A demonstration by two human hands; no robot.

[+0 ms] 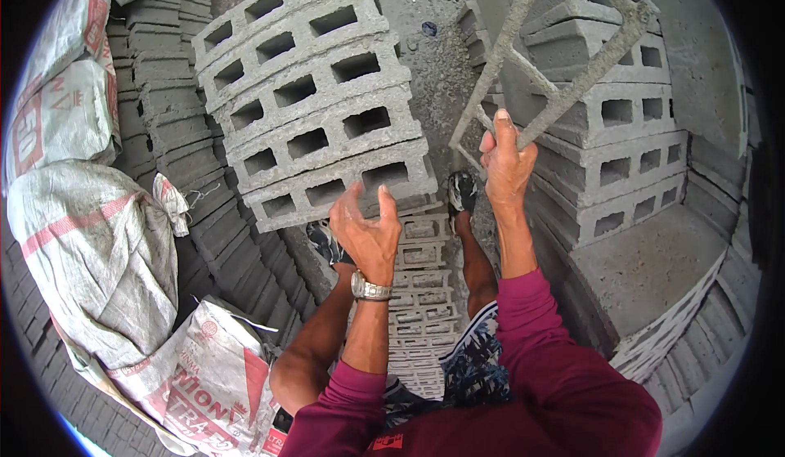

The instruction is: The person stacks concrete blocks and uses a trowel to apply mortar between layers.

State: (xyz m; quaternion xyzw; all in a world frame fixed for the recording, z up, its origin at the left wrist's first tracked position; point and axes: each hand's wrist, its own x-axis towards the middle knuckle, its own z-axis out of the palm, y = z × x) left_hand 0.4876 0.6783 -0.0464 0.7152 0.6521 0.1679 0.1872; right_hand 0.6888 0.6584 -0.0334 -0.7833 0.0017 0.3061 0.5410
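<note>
My right hand (pixel 509 163) is closed around one end of a rectangular frame (pixel 587 77) with a crossbar, its bars crusted with grey cement. The frame is held up and tilted, in front of a stack of hollow concrete blocks (pixel 625 141) on the right. My left hand (pixel 365 232), with a metal watch at the wrist, has thumb and fingers apart. It is at the near edge of another stack of hollow concrete blocks (pixel 331 107), their openings facing up toward me. Whether its fingertips touch the lowest block, I cannot tell.
White woven sacks (pixel 98 261) and a printed cement bag (pixel 208 375) lie on the left, over tightly stacked grey blocks (pixel 176 105). Between my legs runs a row of hollow blocks (pixel 421 297). A flat concrete surface (pixel 646 265) lies at the right. Gritty ground (pixel 429 73) shows between the stacks.
</note>
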